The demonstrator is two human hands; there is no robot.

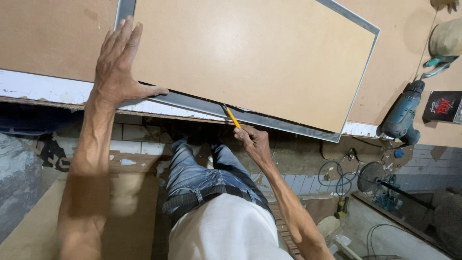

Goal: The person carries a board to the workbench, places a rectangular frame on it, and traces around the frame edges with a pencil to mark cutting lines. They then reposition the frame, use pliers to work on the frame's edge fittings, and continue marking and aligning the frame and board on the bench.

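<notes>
A large tan board (250, 58) with a grey metal edge frame (269, 121) lies tilted on a brown workbench (53, 38). My left hand (118, 65) presses flat on the board's near left corner, fingers together and thumb spread along the frame. My right hand (252, 142) holds a yellow pencil (232, 117) with its tip on the metal frame at the near edge. My legs in blue jeans (202, 173) stand below the bench edge.
A teal power drill (403, 115) lies at the bench's right edge beside a black box (442, 107) and a teal clamp handle (437, 65). Cables (337, 178), a small fan (371, 175) and boards cover the floor.
</notes>
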